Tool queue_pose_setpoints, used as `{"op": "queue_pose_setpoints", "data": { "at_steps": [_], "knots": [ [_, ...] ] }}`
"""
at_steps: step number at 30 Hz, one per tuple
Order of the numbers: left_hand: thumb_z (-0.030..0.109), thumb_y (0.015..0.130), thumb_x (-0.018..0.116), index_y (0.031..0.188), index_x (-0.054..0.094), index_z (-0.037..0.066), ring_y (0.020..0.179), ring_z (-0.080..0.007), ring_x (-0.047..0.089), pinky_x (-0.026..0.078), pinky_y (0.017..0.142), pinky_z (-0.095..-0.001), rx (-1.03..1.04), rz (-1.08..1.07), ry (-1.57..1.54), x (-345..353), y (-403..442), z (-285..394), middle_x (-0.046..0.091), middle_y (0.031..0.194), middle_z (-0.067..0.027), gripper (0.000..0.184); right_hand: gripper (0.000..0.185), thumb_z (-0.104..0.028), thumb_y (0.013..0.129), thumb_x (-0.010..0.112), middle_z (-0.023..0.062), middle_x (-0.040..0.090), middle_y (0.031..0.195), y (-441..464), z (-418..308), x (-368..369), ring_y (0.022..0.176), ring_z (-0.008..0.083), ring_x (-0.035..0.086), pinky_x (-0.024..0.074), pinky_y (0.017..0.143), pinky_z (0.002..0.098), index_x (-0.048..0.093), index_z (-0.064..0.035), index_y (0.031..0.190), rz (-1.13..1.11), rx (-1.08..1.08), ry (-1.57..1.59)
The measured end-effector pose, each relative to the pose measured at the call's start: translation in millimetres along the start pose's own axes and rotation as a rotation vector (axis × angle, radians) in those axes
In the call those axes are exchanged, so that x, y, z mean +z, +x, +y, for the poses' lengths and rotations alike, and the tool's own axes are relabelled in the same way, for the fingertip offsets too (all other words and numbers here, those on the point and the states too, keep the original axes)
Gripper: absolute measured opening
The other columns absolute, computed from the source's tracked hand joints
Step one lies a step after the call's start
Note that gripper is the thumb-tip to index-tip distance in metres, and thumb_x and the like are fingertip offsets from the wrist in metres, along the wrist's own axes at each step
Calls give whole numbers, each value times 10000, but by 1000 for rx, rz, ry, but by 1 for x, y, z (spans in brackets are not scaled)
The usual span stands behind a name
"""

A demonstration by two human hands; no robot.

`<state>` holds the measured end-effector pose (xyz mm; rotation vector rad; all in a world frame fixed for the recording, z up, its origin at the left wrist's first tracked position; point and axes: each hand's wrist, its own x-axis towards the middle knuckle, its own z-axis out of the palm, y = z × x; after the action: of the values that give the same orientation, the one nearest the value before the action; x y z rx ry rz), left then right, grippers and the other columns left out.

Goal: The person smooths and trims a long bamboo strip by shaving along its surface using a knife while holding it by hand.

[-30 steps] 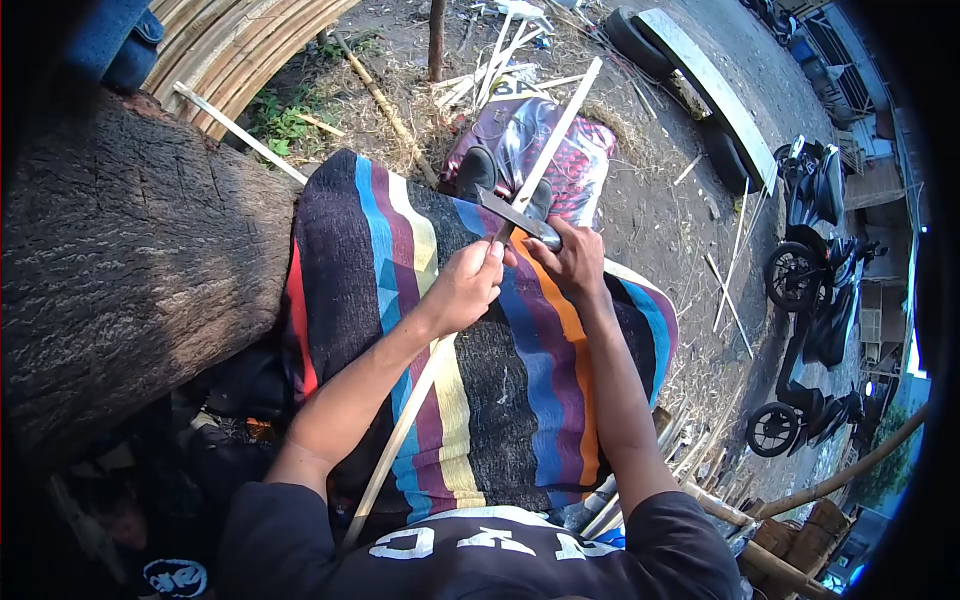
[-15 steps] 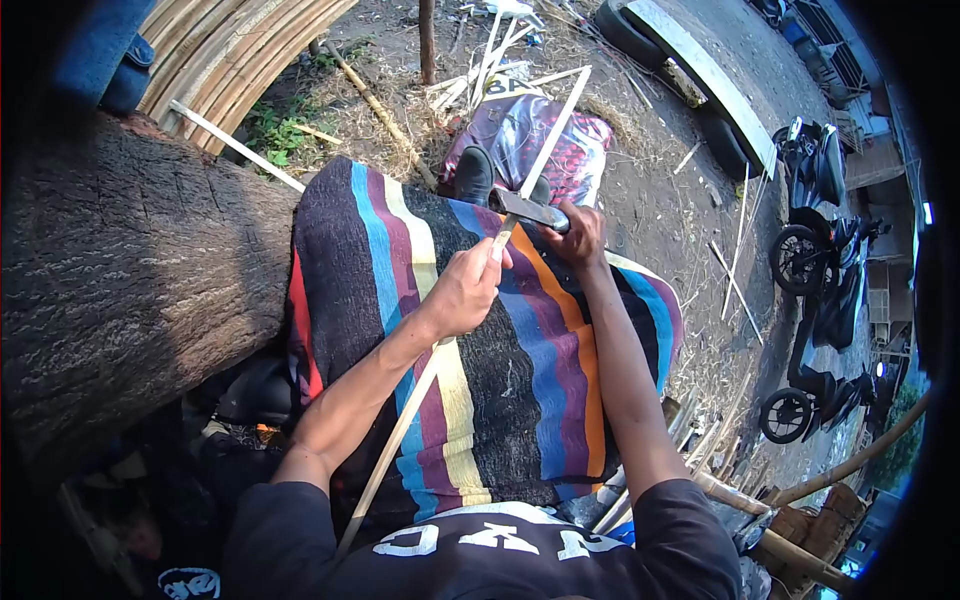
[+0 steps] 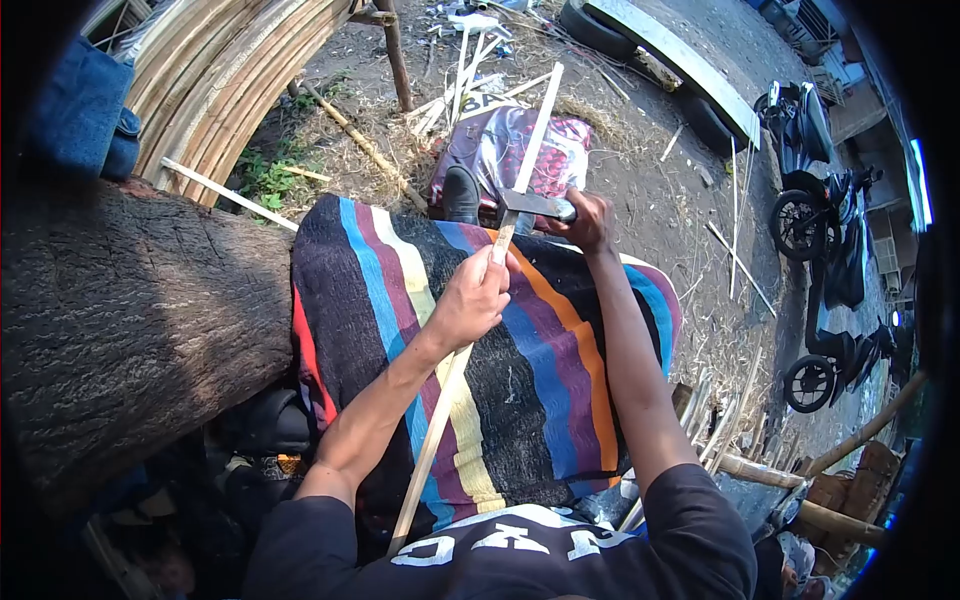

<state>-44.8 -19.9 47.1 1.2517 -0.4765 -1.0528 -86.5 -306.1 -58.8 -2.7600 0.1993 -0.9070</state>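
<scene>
My left hand [image 3: 470, 306] is closed around a long pale bamboo strip [image 3: 430, 440], which runs slantwise from my shirt out past my lap. Beyond that grip, my right hand [image 3: 588, 222] is wrapped round the handle of a short, broad-bladed knife [image 3: 536, 205]. The blade lies across the strip, touching or very near it. Under both hands a striped cloth [image 3: 530, 345] covers my lap. One dark shoe [image 3: 461, 195] pokes out past its far edge.
A thick tree trunk [image 3: 150, 290] lies close on my left, with stacked bent bamboo slats [image 3: 230, 70] behind it. Ahead is a shiny printed sheet [image 3: 560, 150] on the ground. Parked motorcycles [image 3: 815, 230] and a tyre-supported board [image 3: 690, 70] are at the right.
The knife and my right hand have shifted slightly along the strip, and the blade's angle has turned a little. My left hand keeps its hold. The whole view has tilted slightly.
</scene>
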Motion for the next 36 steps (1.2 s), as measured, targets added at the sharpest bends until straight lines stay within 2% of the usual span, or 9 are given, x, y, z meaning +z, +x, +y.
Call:
{"op": "queue_pose_setpoints", "data": {
  "at_steps": [6, 8, 11, 13, 17, 19, 21, 26, 36],
  "knots": [
    [384, 1105, 359, 1084, 477, 46, 485, 12, 285, 233, 393, -179, -118, 18, -201, 10, -13, 8, 312, 709, 69, 359, 454, -319, 578, 908, 119, 630, 628, 1, 2, -6, 621, 329, 656, 506, 594, 443, 569, -86, 770, -5, -46, 3],
    [388, 1104, 361, 1091, 475, 45, 483, 13, 278, 235, 391, -173, -132, -2, -205, 4, -17, 11, 306, 705, 70, 362, 521, -515, 707, 834, 186, 686, 724, -7, 25, 5, 711, 377, 692, 520, 644, 493, 642, -39, 798, -71, 154, -73],
    [386, 1104, 365, 1106, 480, 49, 476, 3, 272, 238, 386, -176, -212, -80, -263, 13, -61, 14, 307, 700, 69, 356, 988, -871, 854, 362, 288, 709, 834, -12, 105, -28, 823, 462, 704, 510, 718, 571, 736, 42, 892, 46, 1126, -156],
    [368, 1106, 360, 1130, 477, 49, 472, 0, 274, 238, 382, -177, -159, 51, -251, -11, -44, 6, 318, 715, 69, 341, 884, -789, 903, 439, 216, 668, 669, -6, 98, -34, 712, 373, 702, 481, 625, 524, 692, 51, 797, 423, 1090, -67],
    [384, 1107, 338, 1190, 477, 30, 468, -2, 279, 260, 376, -184, -66, -28, -156, -17, -16, -2, 334, 727, 66, 389, 650, -564, 925, 657, 61, 414, 525, 20, 23, -54, 541, 152, 449, 382, 521, 397, 548, 34, 693, 303, 835, 249],
    [392, 1104, 343, 1184, 480, 23, 463, -8, 297, 281, 362, -182, -79, -55, -143, -7, -15, 0, 356, 732, 55, 402, 468, -397, 902, 721, 139, 526, 554, 24, -14, -56, 520, 194, 493, 408, 538, 390, 582, 10, 717, 233, 569, 266],
    [388, 1104, 342, 1183, 478, 20, 464, -11, 306, 293, 356, -182, -87, -73, -195, -12, -13, -7, 365, 737, 50, 400, 312, -288, 845, 766, 200, 623, 642, 18, -35, -49, 636, 397, 643, 483, 594, 445, 623, -14, 801, 54, 410, 122],
    [398, 1103, 344, 1180, 471, 17, 499, -12, 345, 298, 346, -175, -50, -28, -264, -31, -14, 0, 373, 756, 35, 408, 318, -116, 714, 760, 181, 655, 786, 16, -82, -35, 736, 396, 658, 505, 622, 480, 606, -34, 980, -179, 36, 155],
    [377, 1107, 324, 1107, 509, 10, 536, -81, 438, 385, 487, -264, 163, 108, 392, -22, -8, -43, 473, 728, 5, 411, 243, -124, 649, 730, 165, 612, 632, -2, -70, -14, 615, 370, 649, 497, 553, 478, 569, -67, 821, -257, -49, 110]
  ]
}}
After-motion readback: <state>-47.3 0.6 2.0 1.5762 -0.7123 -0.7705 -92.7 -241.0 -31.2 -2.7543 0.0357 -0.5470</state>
